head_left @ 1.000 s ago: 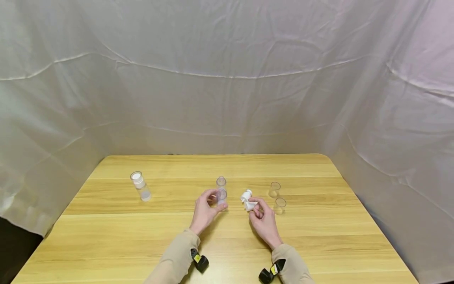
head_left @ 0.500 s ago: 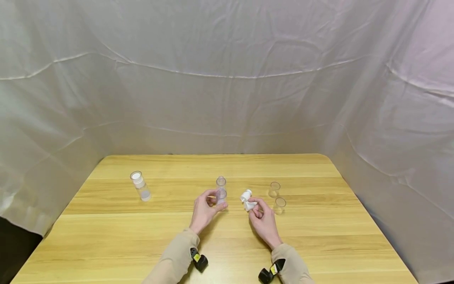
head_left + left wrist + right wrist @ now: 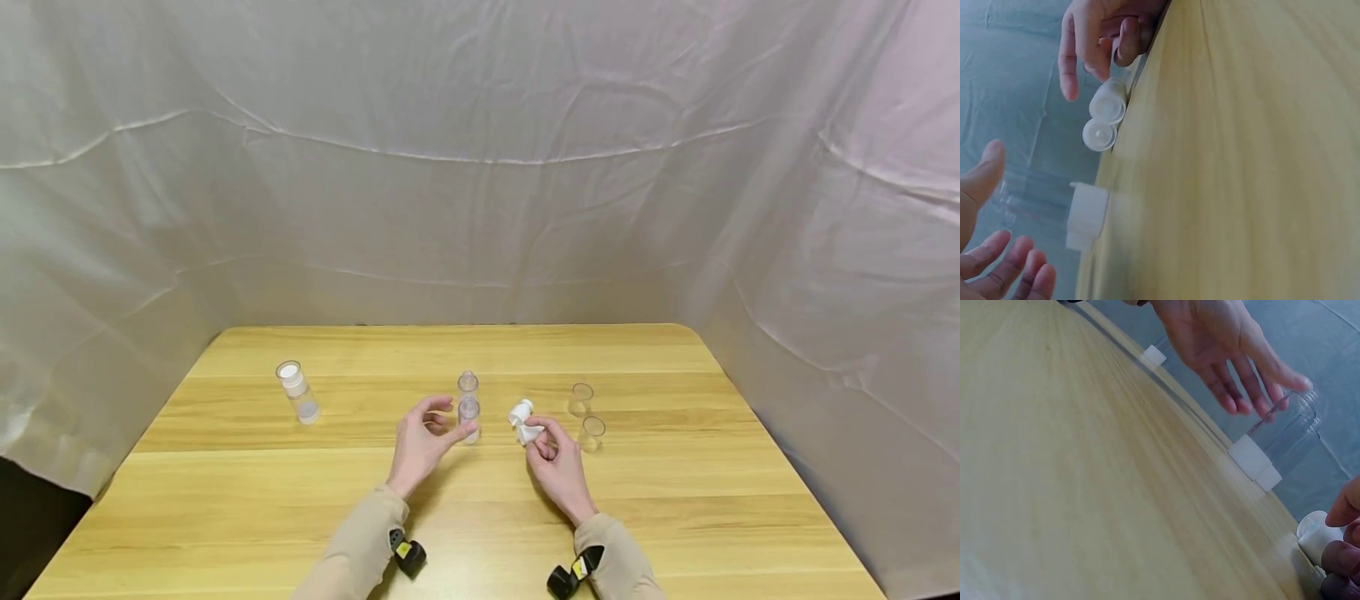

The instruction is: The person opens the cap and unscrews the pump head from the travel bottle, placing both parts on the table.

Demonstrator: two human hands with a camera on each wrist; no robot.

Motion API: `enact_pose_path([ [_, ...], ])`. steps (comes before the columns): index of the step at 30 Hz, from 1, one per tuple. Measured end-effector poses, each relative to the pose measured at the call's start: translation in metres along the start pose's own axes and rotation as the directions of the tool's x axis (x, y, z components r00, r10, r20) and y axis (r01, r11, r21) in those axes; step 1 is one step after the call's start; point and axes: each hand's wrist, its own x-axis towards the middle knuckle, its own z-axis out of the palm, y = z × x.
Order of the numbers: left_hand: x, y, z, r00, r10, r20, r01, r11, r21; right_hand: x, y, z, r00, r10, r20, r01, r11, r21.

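Two clear bottles with whitish bottoms stand upright mid-table, a near bottle [image 3: 469, 423] before a far bottle [image 3: 468, 384]. My left hand [image 3: 422, 442] is just left of the near one, its fingers spread from the wall and its thumb tip overlapping the bottle in the head view. In the right wrist view the left hand [image 3: 1229, 350] shows an opened palm beside the bottles' upper part. To the right, two white pump tops lie side by side, a far pump top [image 3: 521, 412] and a near pump top [image 3: 529, 434]. My right hand [image 3: 558, 472] pinches the near one between thumb and index finger.
Right of the right hand stand two clear cylindrical covers, a far cover [image 3: 581, 401] and a near cover [image 3: 592, 436]. An assembled bottle [image 3: 297, 393] with a white top under a clear cover stands at the left. Grey curtains [image 3: 480, 208] enclose the wooden table [image 3: 240, 517].
My left hand has let go of the near bottle and drawn back a little to the left, its fingers opening. The right hand and the white pump tops have stayed put.
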Motion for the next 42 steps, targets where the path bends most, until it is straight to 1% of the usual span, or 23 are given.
enact_pose_path([
  [5,-0.001,0.001,-0.014,0.997,0.040,-0.072,-0.043,0.999,-0.030,0.000,0.000,0.000,1.000,-0.002,0.000,0.002,1.000,-0.001],
  [7,-0.001,0.001,-0.022,0.989,0.082,-0.123,-0.090,0.994,-0.064,0.000,0.000,0.000,1.000,0.001,0.006,-0.001,1.000,-0.002],
  [9,-0.002,0.000,-0.030,0.971,0.148,-0.190,-0.166,0.982,-0.088,0.000,0.000,0.000,1.000,0.007,0.013,-0.007,1.000,-0.002],
  [11,-0.001,-0.002,-0.039,0.936,0.232,-0.264,-0.266,0.959,-0.100,0.000,-0.001,-0.001,1.000,0.015,0.019,-0.015,1.000,-0.002],
  [12,-0.001,-0.002,-0.044,0.912,0.279,-0.301,-0.321,0.942,-0.099,-0.001,-0.001,-0.001,1.000,0.019,0.020,-0.019,1.000,-0.001],
  [14,0.001,-0.003,-0.054,0.849,0.372,-0.375,-0.422,0.904,-0.061,-0.001,-0.002,-0.001,0.999,0.026,0.021,-0.026,1.000,0.001],
  [15,0.002,-0.002,-0.060,0.812,0.415,-0.410,-0.468,0.883,-0.033,-0.001,-0.002,-0.001,0.999,0.027,0.021,-0.027,1.000,0.001],
  [17,0.003,0.004,-0.070,0.725,0.497,-0.477,-0.554,0.832,0.025,-0.001,-0.003,-0.001,0.999,0.026,0.019,-0.026,1.000,-0.002],
  [19,0.003,0.014,-0.081,0.644,0.549,-0.533,-0.599,0.795,0.095,-0.001,-0.003,-0.001,1.000,0.021,0.015,-0.020,1.000,-0.007],
  [21,0.003,0.021,-0.092,0.568,0.577,-0.587,-0.618,0.770,0.159,-0.001,-0.003,-0.001,1.000,0.017,0.012,-0.017,1.000,-0.010],
  [22,0.003,0.023,-0.097,0.536,0.580,-0.613,-0.617,0.765,0.184,-0.001,-0.003,0.000,1.000,0.016,0.010,-0.016,1.000,-0.009],
  [23,0.004,0.024,-0.102,0.514,0.571,-0.640,-0.600,0.773,0.207,-0.001,-0.002,0.000,1.000,0.016,0.009,-0.016,1.000,-0.007],
  [25,0.010,0.017,-0.114,0.470,0.548,-0.692,-0.562,0.790,0.245,-0.001,-0.002,0.000,1.000,0.016,0.008,-0.016,1.000,-0.007],
  [26,0.012,0.012,-0.120,0.451,0.534,-0.716,-0.538,0.802,0.259,-0.001,-0.002,0.000,1.000,0.016,0.007,-0.016,1.000,-0.005],
  [29,0.018,0.001,-0.137,0.414,0.482,-0.772,-0.467,0.841,0.274,-0.001,-0.002,0.000,1.000,0.014,0.008,-0.014,1.000,-0.003],
  [30,0.019,-0.003,-0.143,0.408,0.466,-0.785,-0.443,0.853,0.276,-0.001,-0.002,0.000,1.000,0.013,0.008,-0.013,1.000,-0.005],
  [31,0.019,-0.006,-0.148,0.410,0.450,-0.793,-0.416,0.866,0.277,-0.001,-0.002,0.000,1.000,0.012,0.007,-0.012,1.000,-0.007],
  [32,0.019,-0.008,-0.152,0.419,0.432,-0.799,-0.386,0.881,0.273,-0.001,-0.003,0.000,1.000,0.011,0.007,-0.011,1.000,-0.009],
  [33,0.018,-0.010,-0.157,0.434,0.408,-0.803,-0.356,0.897,0.263,-0.001,-0.003,0.000,1.000,0.010,0.007,-0.010,1.000,-0.011],
  [34,0.018,-0.012,-0.161,0.454,0.382,-0.805,-0.323,0.913,0.251,-0.001,-0.003,0.000,1.000,0.009,0.006,-0.009,1.000,-0.013],
  [35,0.017,-0.014,-0.164,0.480,0.353,-0.803,-0.285,0.929,0.237,-0.001,-0.003,0.000,1.000,0.009,0.006,-0.008,1.000,-0.015],
  [38,0.015,-0.019,-0.172,0.567,0.243,-0.787,-0.166,0.970,0.179,-0.001,-0.004,0.000,1.000,0.015,0.008,-0.015,1.000,-0.014],
  [42,0.012,-0.025,-0.177,0.662,0.102,-0.742,-0.041,0.994,0.100,-0.001,-0.005,-0.001,1.000,0.025,0.012,-0.024,1.000,-0.007],
])
